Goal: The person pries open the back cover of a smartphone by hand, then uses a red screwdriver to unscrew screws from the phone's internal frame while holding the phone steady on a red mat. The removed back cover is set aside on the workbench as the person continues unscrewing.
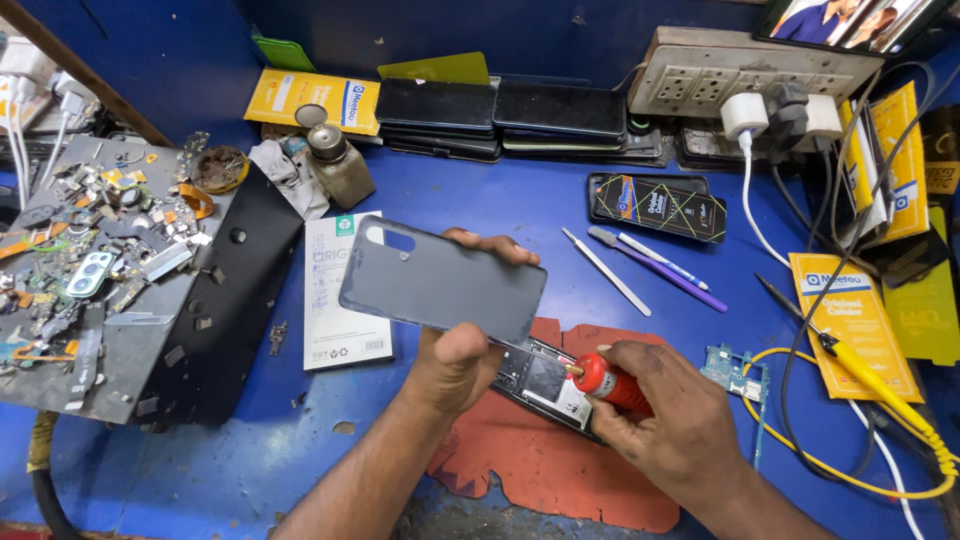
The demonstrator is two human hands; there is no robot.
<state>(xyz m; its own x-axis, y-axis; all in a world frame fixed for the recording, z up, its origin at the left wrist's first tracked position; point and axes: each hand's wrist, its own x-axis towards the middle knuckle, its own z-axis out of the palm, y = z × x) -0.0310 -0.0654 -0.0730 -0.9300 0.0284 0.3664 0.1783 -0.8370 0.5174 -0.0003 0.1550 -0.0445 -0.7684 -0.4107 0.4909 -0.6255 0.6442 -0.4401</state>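
My left hand grips a grey phone back cover, held tilted above the bench, its camera cutout at the upper left. Under it an opened phone lies on a red mat, partly hidden by the cover and my hands. My right hand holds a red screwdriver, whose tip touches the phone's inside.
A black tray heaped with several small phone parts fills the left. A white box, a solvent bottle, stacked phones, tweezers and tools, a small circuit board, a yellow soldering iron and a socket strip surround the mat.
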